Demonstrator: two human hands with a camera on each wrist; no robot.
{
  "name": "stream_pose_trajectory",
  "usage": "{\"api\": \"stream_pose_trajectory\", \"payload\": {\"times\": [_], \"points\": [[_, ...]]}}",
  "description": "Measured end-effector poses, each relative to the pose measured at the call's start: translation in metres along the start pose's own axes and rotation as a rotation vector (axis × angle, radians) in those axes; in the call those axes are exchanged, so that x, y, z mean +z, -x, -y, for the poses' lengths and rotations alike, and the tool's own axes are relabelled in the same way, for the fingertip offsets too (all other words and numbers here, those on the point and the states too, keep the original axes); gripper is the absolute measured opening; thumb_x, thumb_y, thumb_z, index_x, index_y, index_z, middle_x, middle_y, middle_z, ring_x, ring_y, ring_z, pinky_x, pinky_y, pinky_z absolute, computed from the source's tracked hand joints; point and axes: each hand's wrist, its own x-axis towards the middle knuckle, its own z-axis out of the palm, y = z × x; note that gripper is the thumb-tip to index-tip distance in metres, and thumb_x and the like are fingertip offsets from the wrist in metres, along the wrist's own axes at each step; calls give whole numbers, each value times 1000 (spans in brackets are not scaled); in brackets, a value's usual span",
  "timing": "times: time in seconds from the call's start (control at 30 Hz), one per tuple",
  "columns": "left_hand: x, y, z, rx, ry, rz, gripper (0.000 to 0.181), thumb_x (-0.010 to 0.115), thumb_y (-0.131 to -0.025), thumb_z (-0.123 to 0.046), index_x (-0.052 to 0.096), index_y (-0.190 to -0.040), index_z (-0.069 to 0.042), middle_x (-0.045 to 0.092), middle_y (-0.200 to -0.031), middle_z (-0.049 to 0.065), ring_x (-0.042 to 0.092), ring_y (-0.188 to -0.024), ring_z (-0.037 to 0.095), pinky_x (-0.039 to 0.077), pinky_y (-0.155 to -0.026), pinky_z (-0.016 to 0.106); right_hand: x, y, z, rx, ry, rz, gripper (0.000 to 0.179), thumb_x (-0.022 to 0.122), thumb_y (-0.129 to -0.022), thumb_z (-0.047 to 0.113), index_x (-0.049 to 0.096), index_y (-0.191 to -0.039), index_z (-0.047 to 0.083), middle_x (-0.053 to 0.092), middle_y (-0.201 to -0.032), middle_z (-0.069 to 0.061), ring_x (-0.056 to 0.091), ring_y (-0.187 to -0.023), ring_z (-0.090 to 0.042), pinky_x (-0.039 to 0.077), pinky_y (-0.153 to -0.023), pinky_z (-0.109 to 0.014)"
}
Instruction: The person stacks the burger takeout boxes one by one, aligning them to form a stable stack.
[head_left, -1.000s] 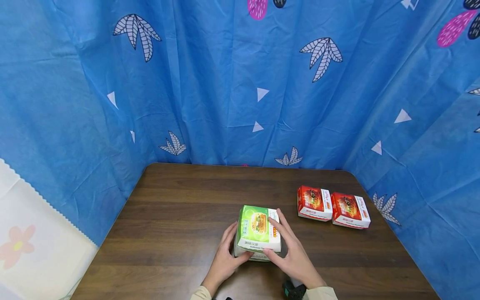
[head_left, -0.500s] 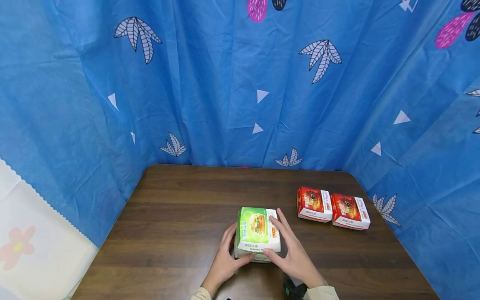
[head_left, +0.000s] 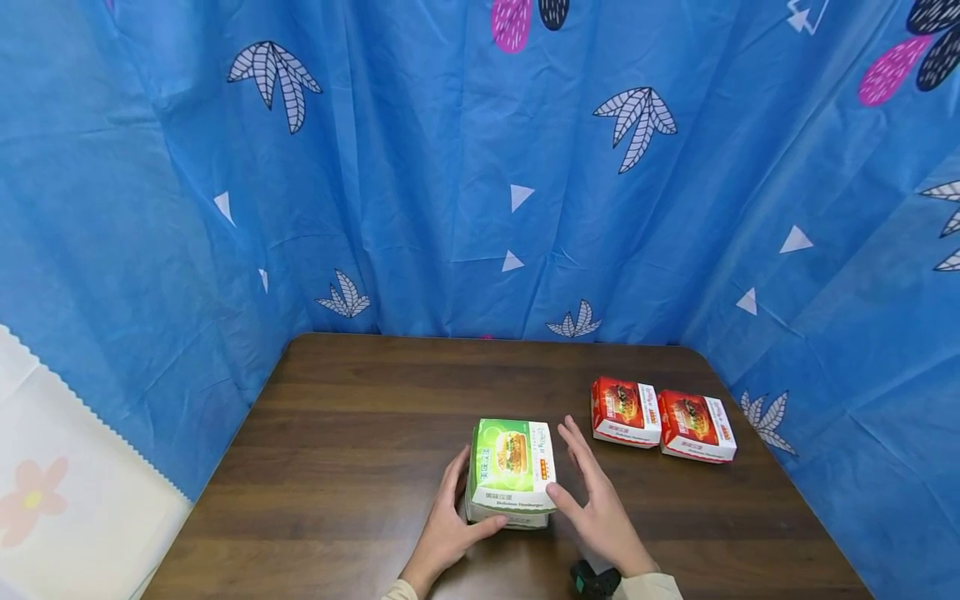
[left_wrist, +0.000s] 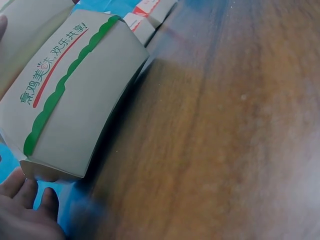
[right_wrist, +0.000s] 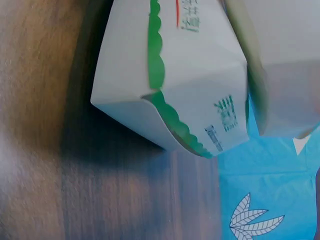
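Note:
In the head view a green and white burger box (head_left: 512,458) with a burger picture sits on a second green-edged white box (head_left: 517,522), with the upper one slightly askew. My left hand (head_left: 444,529) lies at the lower box's left front corner, fingers along its side and thumb by its front. The left wrist view has its fingertips (left_wrist: 49,200) right beside the lower box (left_wrist: 75,100). My right hand (head_left: 600,508) stands to the right of the stack, fingers spread, thumb tip by the upper box's corner. The right wrist view shows both boxes, the lower box (right_wrist: 200,85) nearest.
Two red and white burger boxes stand side by side at the right: one nearer (head_left: 626,411) and one farther right (head_left: 697,425). A brown wooden table (head_left: 360,433) bears everything. Blue patterned curtains (head_left: 420,167) close off the back and sides.
My right hand's fingers have come off the upper box's top and spread to the right of it. The left hand stays beside the stack. The head view has shifted slightly.

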Motion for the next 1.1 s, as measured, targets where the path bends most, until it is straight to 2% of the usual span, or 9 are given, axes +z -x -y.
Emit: {"api": "stream_pose_trajectory", "payload": {"times": [0.1, 0.33, 0.53, 0.6, 0.67, 0.73, 0.8, 0.93, 1.1], "points": [[-1, 1, -1, 8, 16, -4, 114, 94, -73, -25, 26, -164, -19, 30, -167, 2, 41, -144, 26, 34, -115, 24, -4, -2, -1, 6, -13, -41, 75, 70, -99, 20, 30, -162, 28, 21, -172, -2, 24, -154, -7, 24, -113, -9], [-2, 3, -6, 24, 26, -6, 116, 93, -72, -26, 24, -165, -23, 29, -168, 6, 34, -151, 30, 27, -119, 23, -12, -10, -3, 82, 49, -146, 75, 70, -99, 26, 31, -162, 22, 27, -170, -5, 30, -154, -27, 22, -110, -3], [-4, 1, -14, 28, 45, -2, 117, 93, -73, -25, 22, -165, -21, 28, -168, 6, 31, -153, 33, 27, -120, 23, -21, -18, -9, 136, 95, -222, 80, 74, -96, 33, 32, -162, 16, 31, -168, -8, 33, -153, -29, 22, -109, -2], [-4, 1, -17, 38, 46, 1, 117, 93, -73, -25, 22, -165, -22, 27, -168, 5, 32, -153, 33, 27, -121, 24, -25, -20, -11, 164, 117, -252, 82, 76, -95, 34, 32, -162, 16, 31, -168, -7, 33, -153, -30, 28, -116, -12], [-4, 0, -20, 57, 41, 5, 117, 93, -72, -25, 22, -165, -22, 27, -168, 5, 32, -153, 33, 27, -121, 25, -28, -22, -15, 186, 128, -283, 84, 77, -93, 34, 33, -162, 16, 31, -168, -9, 32, -153, -32, 32, -121, -31], [-5, -1, -23, 78, 39, 10, 119, 93, -71, -25, 22, -166, -22, 26, -169, 4, 32, -153, 33, 27, -120, 25, -32, -24, -18, 209, 145, -314, 85, 78, -93, 34, 33, -162, 15, 31, -167, -11, 31, -153, -35, 32, -121, -52], [-6, -2, -26, 102, 34, 16, 119, 94, -71, -25, 21, -166, -23, 26, -169, 4, 31, -153, 33, 27, -122, 27, -35, -25, -22, 229, 148, -342, 86, 78, -92, 35, 33, -162, 14, 31, -167, -13, 30, -153, -37, 31, -119, -64], [-7, -3, -32, 126, 32, 27, 119, 93, -71, -25, 21, -166, -27, 24, -169, 3, 28, -154, 33, 27, -124, 33, -42, -29, -31, 269, 167, -384, 87, 78, -92, 36, 31, -162, 12, 31, -167, -15, 27, -153, -39, 27, -118, -68], [-6, -6, -40, 117, -1, 23, 118, 94, -71, -28, 21, -164, -37, 23, -169, -1, 29, -154, 30, 27, -125, 45, -49, -34, -42, 318, 183, -415, 88, 77, -93, 35, 28, -162, 10, 28, -166, -19, 26, -153, -42, 25, -119, -69]]}}
